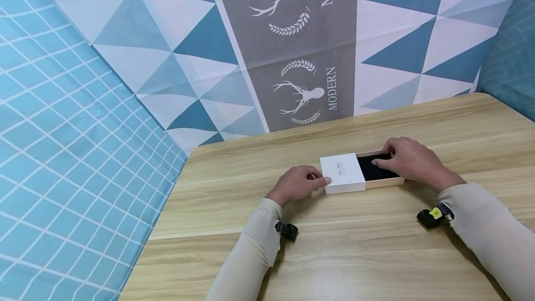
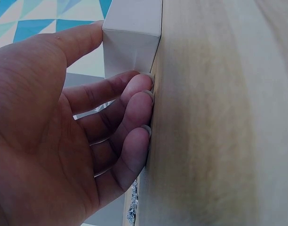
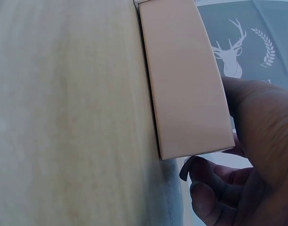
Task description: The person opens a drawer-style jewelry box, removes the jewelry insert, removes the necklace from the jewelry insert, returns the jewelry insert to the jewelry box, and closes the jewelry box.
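Note:
A white box sleeve (image 1: 342, 171) with small print on top lies flat on the table. Out of its right side extends a drawer (image 1: 386, 182) with light peach walls and a black lining (image 1: 372, 167). My left hand (image 1: 296, 182) holds the sleeve's left end, thumb on its upper edge; the other fingers (image 2: 137, 108) curl down to the tabletop. At the drawer's right end my right hand (image 1: 414, 159) pinches the end wall, thumb over the black lining. In the right wrist view, the drawer's long side (image 3: 186, 80) hides part of that grip.
The wooden table (image 1: 342, 254) extends around the box. Behind it hangs a patterned cloth (image 1: 301, 59) with deer prints, and a blue checked cloth (image 1: 75, 152) covers the left side. A dark strap camera (image 1: 434, 215) sits on the right wrist.

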A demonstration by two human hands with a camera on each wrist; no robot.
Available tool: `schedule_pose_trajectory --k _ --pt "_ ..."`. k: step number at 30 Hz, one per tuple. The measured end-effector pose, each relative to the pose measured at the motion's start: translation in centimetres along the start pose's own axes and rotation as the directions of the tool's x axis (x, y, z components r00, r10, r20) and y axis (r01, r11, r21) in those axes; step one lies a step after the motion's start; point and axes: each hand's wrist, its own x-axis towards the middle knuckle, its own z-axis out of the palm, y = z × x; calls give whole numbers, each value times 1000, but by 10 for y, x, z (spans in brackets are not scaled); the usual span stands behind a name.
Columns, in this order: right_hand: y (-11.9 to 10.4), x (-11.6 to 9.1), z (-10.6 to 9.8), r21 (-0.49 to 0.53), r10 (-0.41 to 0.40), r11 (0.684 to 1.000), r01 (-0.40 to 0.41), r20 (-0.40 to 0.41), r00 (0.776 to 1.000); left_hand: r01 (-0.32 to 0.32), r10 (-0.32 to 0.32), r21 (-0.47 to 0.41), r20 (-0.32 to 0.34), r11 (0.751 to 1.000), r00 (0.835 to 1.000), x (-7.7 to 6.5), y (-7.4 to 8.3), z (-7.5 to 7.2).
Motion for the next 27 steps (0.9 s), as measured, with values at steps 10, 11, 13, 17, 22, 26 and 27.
schedule_pose_trajectory --k 10,11,13,17,22,26,27 --pt "-1 -1 0 -4 -4 1000 4 3 1000 5 -5 -3 4 1000 1000 -1 -1 0" --pt "-1 -1 0 -4 -5 1000 5 3 1000 5 -5 -4 5 1000 1000 -1 -1 0" --pt "-1 -1 0 -2 -4 1000 4 5 1000 6 -6 -7 5 1000 1000 -1 0 0" --pt "-1 -1 0 4 1 1000 -1 8 1000 8 -8 -8 3 1000 1000 -1 0 0" --pt "0 -2 1 10 4 1000 -4 5 1000 9 -9 -4 0 1000 1000 -1 0 0" --pt "-1 -2 2 0 2 1000 -1 -11 1000 9 -9 -3 -1 1000 1000 -1 0 1" --pt "-1 -2 2 -3 0 1000 0 -19 1000 9 -9 -4 -1 1000 1000 -1 0 1"
